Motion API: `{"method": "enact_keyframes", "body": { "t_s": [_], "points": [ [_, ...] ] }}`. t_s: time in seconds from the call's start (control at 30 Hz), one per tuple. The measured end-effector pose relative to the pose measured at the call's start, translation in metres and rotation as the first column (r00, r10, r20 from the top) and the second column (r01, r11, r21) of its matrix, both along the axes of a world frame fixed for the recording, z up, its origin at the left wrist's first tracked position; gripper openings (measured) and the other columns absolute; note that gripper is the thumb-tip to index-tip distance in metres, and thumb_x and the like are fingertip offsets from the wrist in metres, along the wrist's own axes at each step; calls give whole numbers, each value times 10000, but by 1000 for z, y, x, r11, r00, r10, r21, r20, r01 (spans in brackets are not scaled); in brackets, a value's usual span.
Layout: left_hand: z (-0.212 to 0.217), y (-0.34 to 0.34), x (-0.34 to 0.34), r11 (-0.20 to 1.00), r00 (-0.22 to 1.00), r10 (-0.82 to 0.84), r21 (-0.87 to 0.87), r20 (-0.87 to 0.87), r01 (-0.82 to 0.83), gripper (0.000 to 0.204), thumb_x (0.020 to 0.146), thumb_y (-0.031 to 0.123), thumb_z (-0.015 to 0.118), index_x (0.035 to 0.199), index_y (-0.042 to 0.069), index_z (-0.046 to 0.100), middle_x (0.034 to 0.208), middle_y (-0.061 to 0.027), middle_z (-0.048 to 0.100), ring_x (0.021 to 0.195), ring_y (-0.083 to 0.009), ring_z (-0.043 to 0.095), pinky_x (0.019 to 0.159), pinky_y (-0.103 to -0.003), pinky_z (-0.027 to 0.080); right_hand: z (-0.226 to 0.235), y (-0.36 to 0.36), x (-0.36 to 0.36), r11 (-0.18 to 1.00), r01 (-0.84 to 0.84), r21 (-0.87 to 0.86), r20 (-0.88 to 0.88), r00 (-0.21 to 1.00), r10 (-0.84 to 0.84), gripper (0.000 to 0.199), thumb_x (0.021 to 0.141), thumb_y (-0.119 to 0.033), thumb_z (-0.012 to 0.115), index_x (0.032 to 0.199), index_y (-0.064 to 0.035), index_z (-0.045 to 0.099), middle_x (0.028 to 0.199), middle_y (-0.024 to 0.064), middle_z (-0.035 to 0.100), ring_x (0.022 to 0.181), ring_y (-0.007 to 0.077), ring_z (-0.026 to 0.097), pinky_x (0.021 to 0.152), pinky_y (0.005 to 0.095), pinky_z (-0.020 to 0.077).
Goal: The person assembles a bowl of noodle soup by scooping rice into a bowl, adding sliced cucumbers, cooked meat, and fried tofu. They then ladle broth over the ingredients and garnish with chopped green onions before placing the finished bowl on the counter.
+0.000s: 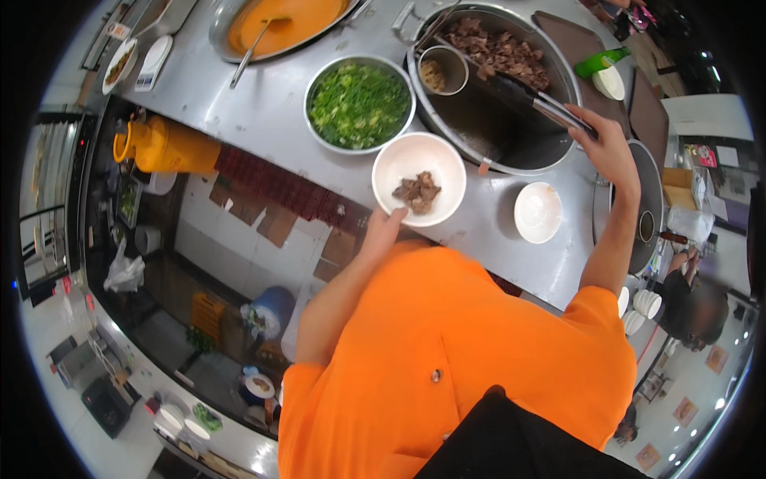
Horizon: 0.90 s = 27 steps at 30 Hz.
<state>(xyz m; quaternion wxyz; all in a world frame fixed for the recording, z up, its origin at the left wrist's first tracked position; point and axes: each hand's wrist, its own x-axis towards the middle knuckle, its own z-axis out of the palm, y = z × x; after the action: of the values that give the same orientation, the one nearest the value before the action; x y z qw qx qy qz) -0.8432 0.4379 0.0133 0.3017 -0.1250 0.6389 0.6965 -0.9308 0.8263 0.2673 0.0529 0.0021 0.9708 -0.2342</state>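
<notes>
My left hand (384, 231) grips the near rim of a white bowl (384, 172), which holds a few chunks of cooked meat (418, 193). My right hand (608, 148) is closed round a pair of metal tongs (565, 114) with dark ends. The tongs reach over a big steel pot (550, 160) with dark broth and a heap of chopped meat (503, 49). Whether their tips hold any meat I cannot tell. A metal cup-shaped strainer (444, 70) with some pale food hangs inside the pot's left side.
Left of the pot stands a bowl of chopped green onions (359, 105). Behind it is a pan of orange sauce (287, 22) with a ladle (250, 53). A small white bowl (538, 212) sits right of my held bowl. A green bottle (602, 61) lies beyond the pot. Another person (694, 307) is at the right.
</notes>
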Motion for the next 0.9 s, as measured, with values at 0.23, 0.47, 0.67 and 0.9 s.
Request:
{"method": "enact_keyframes", "body": {
  "t_s": [0.23, 0.47, 0.67, 0.9],
  "points": [
    [-7, 6, 1, 996, 999, 39, 82, 22, -41, 492, 974, 196, 581, 1376, -74, 495, 1260, -158, 642, 1129, -228, 667, 908, -379, 592, -66, -98, 61, 944, -329, -42, 211, 920, 330, 437, 874, -77, 700, 1307, -31, 662, 1162, 233, 711, 1010, 435, 673, 912, 471, 538],
    [-15, -14, 33, 993, 990, 110, 51, -88, -106, 471, 954, 145, 597, 1369, -60, 509, 1246, -189, 674, 1146, -263, 669, 985, -390, 541, -16, -113, 62, 947, -270, -176, 285, 907, 311, 500, 859, -42, 708, 1351, 2, 631, 1142, 233, 719, 971, 398, 702, 876, 387, 544],
    [46, -70, 29, 987, 974, 85, -113, -209, -111, 505, 949, 199, 613, 1387, -30, 510, 1239, -204, 692, 1175, -267, 657, 1010, -414, 501, -43, -164, 42, 885, -378, -273, 230, 868, 441, 512, 840, 5, 731, 1344, -28, 649, 1009, 188, 723, 824, 300, 695, 741, 364, 545],
    [55, -166, 13, 876, 876, 482, 25, -23, -481, 443, 959, 197, 605, 1329, -42, 561, 1150, -155, 707, 1043, -226, 680, 915, -368, 531, -36, -263, -41, 781, -464, -418, -99, 878, 468, 525, 873, -25, 736, 1385, -39, 622, 1013, 131, 703, 770, 230, 645, 731, 324, 532]
  ]
}}
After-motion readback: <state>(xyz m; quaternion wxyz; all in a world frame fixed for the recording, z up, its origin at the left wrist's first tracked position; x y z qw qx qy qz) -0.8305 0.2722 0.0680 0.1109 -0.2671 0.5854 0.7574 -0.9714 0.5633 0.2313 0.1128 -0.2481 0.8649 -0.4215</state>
